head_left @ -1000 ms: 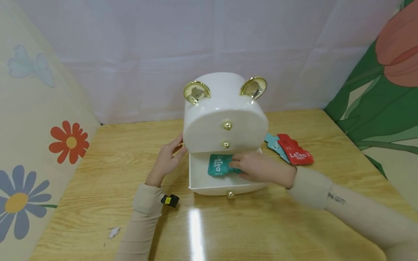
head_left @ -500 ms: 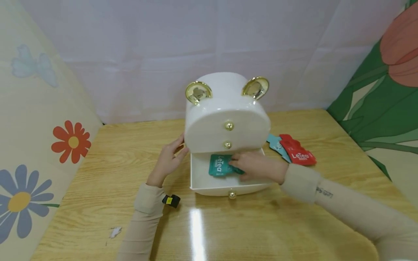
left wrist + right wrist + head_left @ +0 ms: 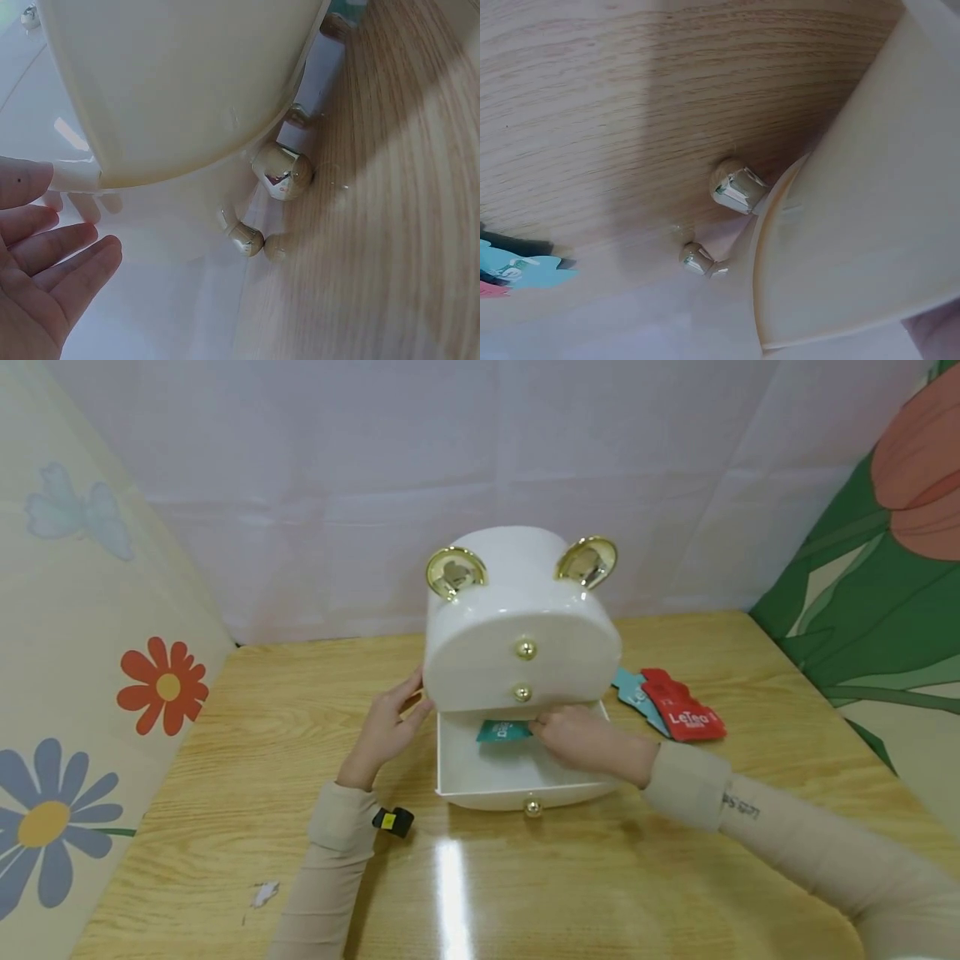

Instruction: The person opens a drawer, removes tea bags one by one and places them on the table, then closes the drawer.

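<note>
A white drawer box (image 3: 517,668) with gold bear ears and gold knobs stands on the table, its bottom drawer (image 3: 480,781) pulled out. Over that drawer my right hand (image 3: 581,739) pinches the right end of a teal LeTea packet (image 3: 504,731), which is tilted and seen nearly edge-on. My left hand (image 3: 386,727) is at the box's left side with fingers extended; the left wrist view shows the fingers (image 3: 82,277) fairly straight, right by the white wall. In the right wrist view only a sliver of the right hand (image 3: 939,330) shows at the lower right corner.
To the right of the box lie a red LeTea packet (image 3: 682,710) and a light blue packet (image 3: 641,702), partly overlapping. A black piece with a yellow mark (image 3: 392,822) sits at the left cuff. A white scuff (image 3: 264,894) marks the table at front left.
The teal packet lay flat in the drawer with its label facing up; now my right hand has lifted and tilted it. My left hand has stayed at the box's side.
</note>
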`<state>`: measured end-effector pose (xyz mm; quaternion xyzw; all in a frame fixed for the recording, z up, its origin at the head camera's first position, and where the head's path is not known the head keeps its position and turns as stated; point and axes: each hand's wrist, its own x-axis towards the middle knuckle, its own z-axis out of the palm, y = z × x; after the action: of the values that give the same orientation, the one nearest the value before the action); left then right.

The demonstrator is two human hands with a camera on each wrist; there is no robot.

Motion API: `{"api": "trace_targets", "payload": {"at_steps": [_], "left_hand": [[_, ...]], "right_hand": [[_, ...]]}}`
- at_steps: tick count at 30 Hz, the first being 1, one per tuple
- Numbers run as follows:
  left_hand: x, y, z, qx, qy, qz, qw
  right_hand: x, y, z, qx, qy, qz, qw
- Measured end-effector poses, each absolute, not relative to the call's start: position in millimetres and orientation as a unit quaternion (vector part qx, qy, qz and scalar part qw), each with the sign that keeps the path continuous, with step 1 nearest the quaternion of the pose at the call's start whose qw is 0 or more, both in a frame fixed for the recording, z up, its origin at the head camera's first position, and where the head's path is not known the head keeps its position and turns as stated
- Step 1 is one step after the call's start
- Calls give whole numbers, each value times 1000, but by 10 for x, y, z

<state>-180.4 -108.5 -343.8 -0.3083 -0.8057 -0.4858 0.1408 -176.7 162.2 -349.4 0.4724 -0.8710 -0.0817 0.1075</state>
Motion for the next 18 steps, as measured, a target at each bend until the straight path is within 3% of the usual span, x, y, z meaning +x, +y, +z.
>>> {"api": "trace_targets", "payload": {"at_steps": [18], "left_hand": [[-1807,-1084,-3445,-312,-800,-491,145]], "right_hand": [[-1601,1648,-3345,457,-869,-41,184]]}}
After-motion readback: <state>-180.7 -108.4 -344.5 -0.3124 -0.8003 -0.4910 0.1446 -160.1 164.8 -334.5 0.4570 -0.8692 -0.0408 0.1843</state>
